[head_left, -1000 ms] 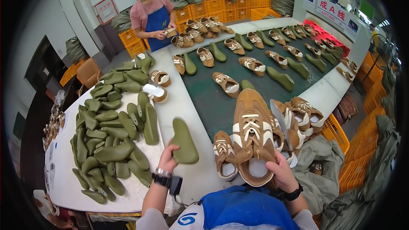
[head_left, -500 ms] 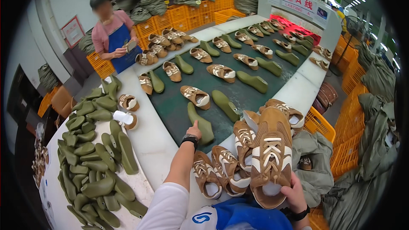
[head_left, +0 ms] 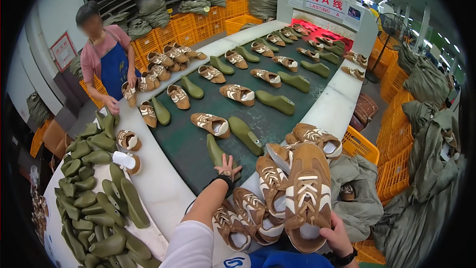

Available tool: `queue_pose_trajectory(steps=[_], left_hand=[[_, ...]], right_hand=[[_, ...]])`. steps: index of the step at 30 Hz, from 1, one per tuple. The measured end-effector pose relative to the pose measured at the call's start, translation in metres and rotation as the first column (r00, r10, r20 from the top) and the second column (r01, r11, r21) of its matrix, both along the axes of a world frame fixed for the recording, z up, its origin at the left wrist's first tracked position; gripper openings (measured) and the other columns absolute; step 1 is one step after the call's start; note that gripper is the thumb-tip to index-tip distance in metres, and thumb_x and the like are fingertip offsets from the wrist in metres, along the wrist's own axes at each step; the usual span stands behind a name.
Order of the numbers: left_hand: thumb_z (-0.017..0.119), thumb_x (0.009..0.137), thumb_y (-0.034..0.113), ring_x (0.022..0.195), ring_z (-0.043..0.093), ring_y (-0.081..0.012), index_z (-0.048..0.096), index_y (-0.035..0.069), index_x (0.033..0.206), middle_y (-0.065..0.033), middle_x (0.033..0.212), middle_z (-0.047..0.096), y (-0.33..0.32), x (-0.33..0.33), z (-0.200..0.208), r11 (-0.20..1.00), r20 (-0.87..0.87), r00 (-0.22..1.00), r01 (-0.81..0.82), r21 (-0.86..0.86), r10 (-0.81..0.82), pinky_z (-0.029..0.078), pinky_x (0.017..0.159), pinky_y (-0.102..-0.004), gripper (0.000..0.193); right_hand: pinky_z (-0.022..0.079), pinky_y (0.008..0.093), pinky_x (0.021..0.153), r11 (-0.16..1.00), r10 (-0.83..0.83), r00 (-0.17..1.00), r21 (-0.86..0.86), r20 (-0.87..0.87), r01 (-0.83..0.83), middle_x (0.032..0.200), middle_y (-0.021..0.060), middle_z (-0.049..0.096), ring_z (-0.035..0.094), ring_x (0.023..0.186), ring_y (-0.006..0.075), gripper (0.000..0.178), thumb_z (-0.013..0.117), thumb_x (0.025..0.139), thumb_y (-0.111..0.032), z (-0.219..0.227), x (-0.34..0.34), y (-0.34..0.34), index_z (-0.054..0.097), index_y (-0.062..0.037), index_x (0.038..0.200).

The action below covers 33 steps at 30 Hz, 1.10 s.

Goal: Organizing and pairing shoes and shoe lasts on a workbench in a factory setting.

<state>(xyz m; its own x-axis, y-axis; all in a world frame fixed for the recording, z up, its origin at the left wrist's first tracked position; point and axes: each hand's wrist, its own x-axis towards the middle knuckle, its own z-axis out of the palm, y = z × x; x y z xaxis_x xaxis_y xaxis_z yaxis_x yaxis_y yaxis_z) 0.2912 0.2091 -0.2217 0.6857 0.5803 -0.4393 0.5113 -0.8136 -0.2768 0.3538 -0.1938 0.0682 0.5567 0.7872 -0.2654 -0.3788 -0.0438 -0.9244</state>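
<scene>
My left hand (head_left: 228, 167) reaches over the near end of an olive-green shoe last (head_left: 214, 149) on the dark green belt. Its fingers are spread; whether they touch the last is unclear. In my right hand (head_left: 338, 238) is a brown sneaker (head_left: 308, 183) with white laces and stripes, gripped at its heel opening and held toe away from me. Just left of it, several similar sneakers (head_left: 255, 213) crowd the near white ledge. Another sneaker (head_left: 210, 123) and a second green last (head_left: 246, 135) lie beyond my left hand.
Green lasts (head_left: 101, 203) are heaped on the white table at left. Rows of shoes and lasts run along the belt (head_left: 186, 134) toward a red-lit opening. A co-worker (head_left: 106, 57) stands at far left. Orange crates (head_left: 394, 168) and a grey-green sack (head_left: 359, 213) are at right.
My left hand has gone from pointing at the last to spread fingers over its near end. The co-worker's hands have parted and lowered toward the shoes and heaped lasts. My view has shifted right.
</scene>
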Motion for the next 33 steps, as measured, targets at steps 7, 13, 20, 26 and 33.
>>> queue_pose_trajectory(steps=[7,13,20,26,33], left_hand=[[0.075,0.064,0.024,0.134,-0.001,-0.0477,0.042,0.031,0.127,-0.0157,0.149,0.001,0.0,-0.033,0.079,0.97,0.306,0.938,-0.097,-0.224,0.164,0.043,0.086,-0.0606,0.072],[0.071,0.067,0.03,0.121,0.034,-0.0484,0.034,0.022,0.132,-0.0341,0.141,0.004,0.002,-0.065,0.071,0.863,0.58,0.64,-0.344,-0.371,0.504,0.043,0.093,-0.0468,0.075],[0.061,0.073,0.03,0.099,0.054,-0.0485,0.033,0.016,0.131,-0.0421,0.131,0.017,0.026,-0.058,0.056,0.677,0.343,0.599,-0.519,-0.522,0.724,0.045,0.09,-0.0405,0.065],[0.057,0.079,0.035,0.095,0.059,-0.0384,0.031,0.015,0.134,-0.0356,0.132,0.028,0.002,-0.046,0.079,0.412,0.131,0.505,-0.497,-0.763,0.853,0.049,0.082,-0.0374,0.063],[0.06,0.084,0.034,0.097,0.057,-0.0221,0.016,0.011,0.141,-0.0203,0.125,0.048,-0.037,-0.096,0.169,0.376,0.369,0.522,0.098,-0.922,0.769,0.05,0.08,-0.0297,0.076]], right_hand=[[0.041,0.0269,0.091,0.998,0.034,0.997,0.053,-0.068,-0.03,0.121,0.0077,0.053,0.052,0.108,0.013,0.067,0.071,0.077,-0.015,-0.011,0.006,0.006,0.036,0.0018,0.131],[0.039,0.0282,0.093,1.0,0.019,0.999,0.008,-0.028,-0.019,0.123,0.0094,0.052,0.051,0.11,0.0154,0.074,0.071,0.074,-0.025,-0.007,0.001,0.012,0.036,0.0042,0.131],[0.039,0.0286,0.093,0.992,0.104,0.993,0.068,0.053,-0.108,0.124,0.0107,0.051,0.051,0.111,0.0171,0.072,0.07,0.076,-0.027,-0.015,-0.003,0.013,0.036,0.0053,0.131],[0.04,0.0278,0.092,0.99,0.125,0.992,0.064,0.014,-0.126,0.122,0.0096,0.052,0.052,0.108,0.0161,0.069,0.068,0.074,-0.024,-0.009,-0.005,0.024,0.037,0.0049,0.129],[0.043,0.029,0.091,0.968,0.179,0.984,0.179,-0.005,-0.176,0.12,0.0102,0.054,0.054,0.106,0.0171,0.059,0.061,0.077,-0.01,-0.018,-0.013,0.06,0.037,0.0037,0.13]])
